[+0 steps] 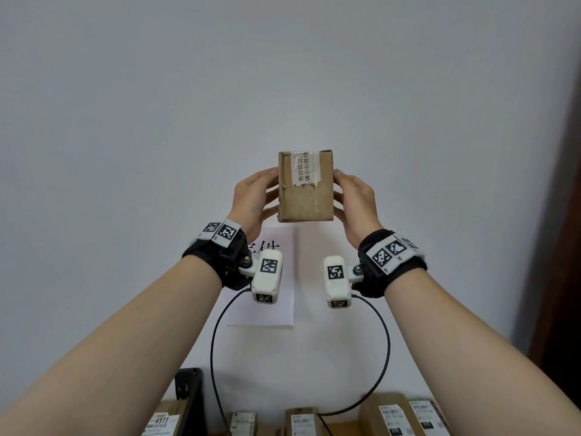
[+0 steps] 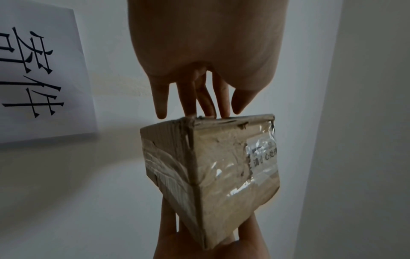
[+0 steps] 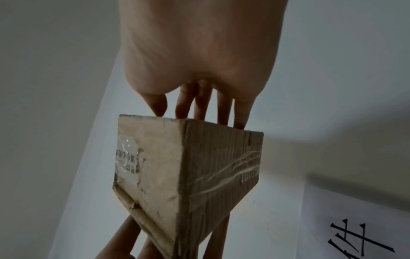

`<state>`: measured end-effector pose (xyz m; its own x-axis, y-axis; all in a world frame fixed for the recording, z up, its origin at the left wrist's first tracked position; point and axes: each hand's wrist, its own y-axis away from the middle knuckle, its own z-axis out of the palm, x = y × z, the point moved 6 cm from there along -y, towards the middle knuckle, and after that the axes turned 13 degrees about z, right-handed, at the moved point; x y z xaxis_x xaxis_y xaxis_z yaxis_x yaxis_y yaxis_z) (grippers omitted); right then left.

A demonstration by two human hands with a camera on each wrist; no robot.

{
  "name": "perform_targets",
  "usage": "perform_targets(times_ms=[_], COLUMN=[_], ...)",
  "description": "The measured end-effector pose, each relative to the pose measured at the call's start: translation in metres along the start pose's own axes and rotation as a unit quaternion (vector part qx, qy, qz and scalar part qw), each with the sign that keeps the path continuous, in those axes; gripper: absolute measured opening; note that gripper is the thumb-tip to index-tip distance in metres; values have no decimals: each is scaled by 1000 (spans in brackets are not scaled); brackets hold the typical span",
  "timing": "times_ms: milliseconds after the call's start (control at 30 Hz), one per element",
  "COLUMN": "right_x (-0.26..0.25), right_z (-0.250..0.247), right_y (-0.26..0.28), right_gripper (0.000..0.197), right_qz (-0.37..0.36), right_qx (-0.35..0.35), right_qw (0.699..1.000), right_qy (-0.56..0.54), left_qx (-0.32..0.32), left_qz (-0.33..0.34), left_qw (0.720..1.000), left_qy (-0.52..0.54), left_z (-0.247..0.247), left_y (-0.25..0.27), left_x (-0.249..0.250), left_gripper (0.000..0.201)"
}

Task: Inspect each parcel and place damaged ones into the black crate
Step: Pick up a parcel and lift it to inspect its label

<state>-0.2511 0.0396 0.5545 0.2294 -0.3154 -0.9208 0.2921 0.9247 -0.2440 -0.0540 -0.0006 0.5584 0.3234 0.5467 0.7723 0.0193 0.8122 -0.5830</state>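
A small brown cardboard parcel [image 1: 305, 187] is held up in front of the wall, above the table. Its faces are creased and wrapped in clear tape, and a torn white label with printed characters sits near the top. My left hand [image 1: 267, 190] grips its left side and my right hand [image 1: 341, 193] grips its right side, fingertips on the cardboard. The left wrist view shows the parcel [image 2: 221, 166] with a scuffed corner edge under my left hand's fingers [image 2: 223, 105]. In the right wrist view the parcel [image 3: 188, 166] shows a crushed lower edge. A black crate [image 1: 188, 391] stands at the bottom left.
Several more brown parcels with shipping labels [image 1: 390, 413] line the bottom edge of the head view. A white paper sign [image 1: 276, 309] hangs on the wall behind my wrists. A dark brown door frame [image 1: 562, 247] runs down the right side.
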Motion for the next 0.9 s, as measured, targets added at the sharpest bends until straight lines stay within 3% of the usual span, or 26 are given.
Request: perform_targets(times_ms=[100, 233, 433, 533, 767, 900], right_x=[0, 3, 4, 4, -2, -1], right_z=[-4, -5, -5, -5, 0, -1], right_y=[0, 4, 8, 9, 18, 18], right_gripper=[30, 43, 34, 53, 52, 31], right_qz=[1, 22, 13, 4, -51, -26], right_qx=[23, -11, -8, -13, -36, -22], right_qw=[997, 998, 999, 999, 995, 998], right_qy=[70, 64, 49, 52, 77, 44], left_qx=[5, 11, -7, 2, 7, 7], left_qz=[-20, -45, -43, -42, -47, -56], left_qw=[1000, 998, 994, 994, 997, 998], left_qy=[-18, -49, -99, -100, -67, -10], left_z=[0, -3, 1, 2, 6, 3], left_y=[3, 6, 13, 17, 24, 29], left_x=[-1, 0, 6, 10, 18, 15], left_gripper=[33, 44, 23, 27, 37, 43])
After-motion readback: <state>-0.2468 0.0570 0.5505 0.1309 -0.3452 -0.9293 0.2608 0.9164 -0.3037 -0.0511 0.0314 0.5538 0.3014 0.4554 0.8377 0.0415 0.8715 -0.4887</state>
